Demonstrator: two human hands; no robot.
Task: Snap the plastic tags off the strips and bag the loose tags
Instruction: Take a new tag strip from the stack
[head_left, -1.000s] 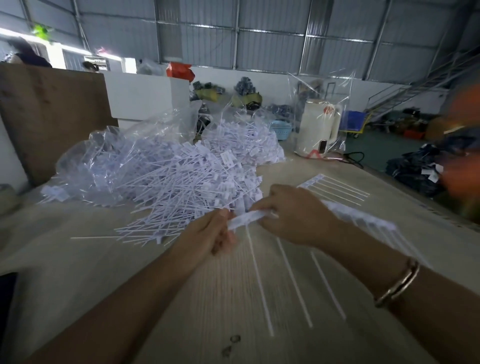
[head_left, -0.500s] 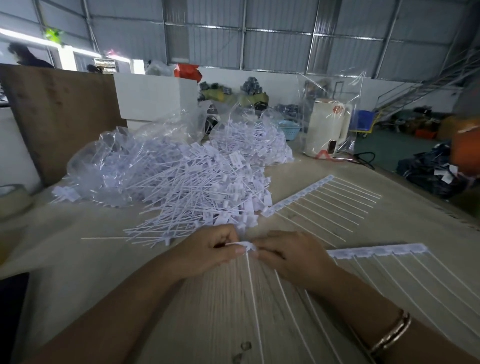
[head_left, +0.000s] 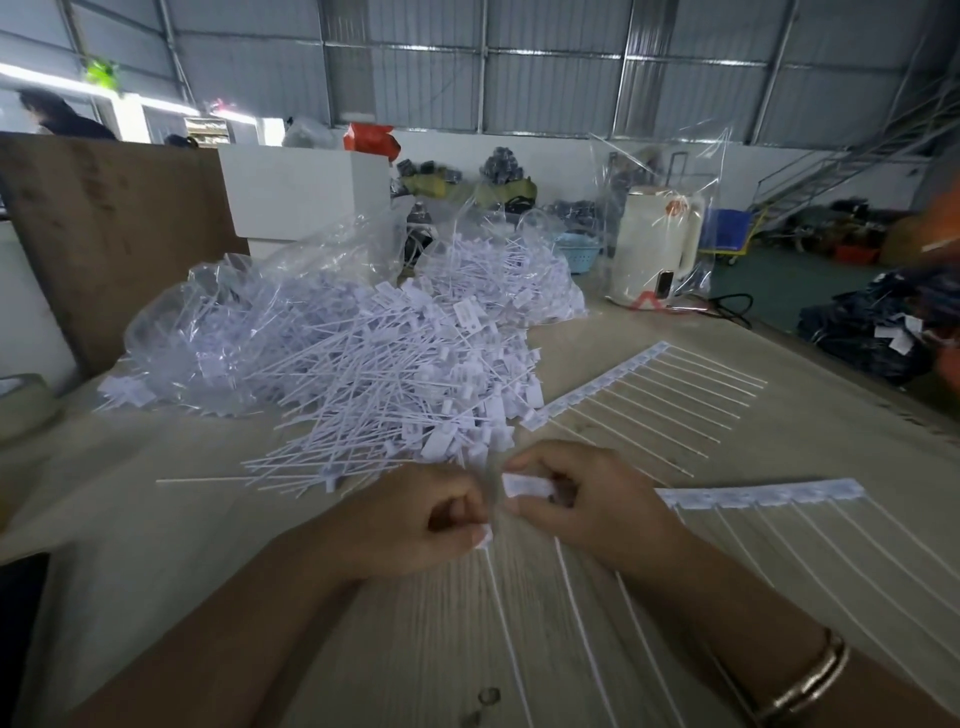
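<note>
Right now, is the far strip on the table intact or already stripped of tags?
Intact. The far strip lies flat on the table, its tags all joined along the header, tails fanned out in a row.

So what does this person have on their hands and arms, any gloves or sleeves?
No gloves: both the left hand and the right hand are bare, and no sleeves show on either forearm as far as the picture reaches. The only thing worn is a pair of thin metal bangles, gold-toned, sitting side by side on the right wrist. The left wrist carries nothing visible.
</note>
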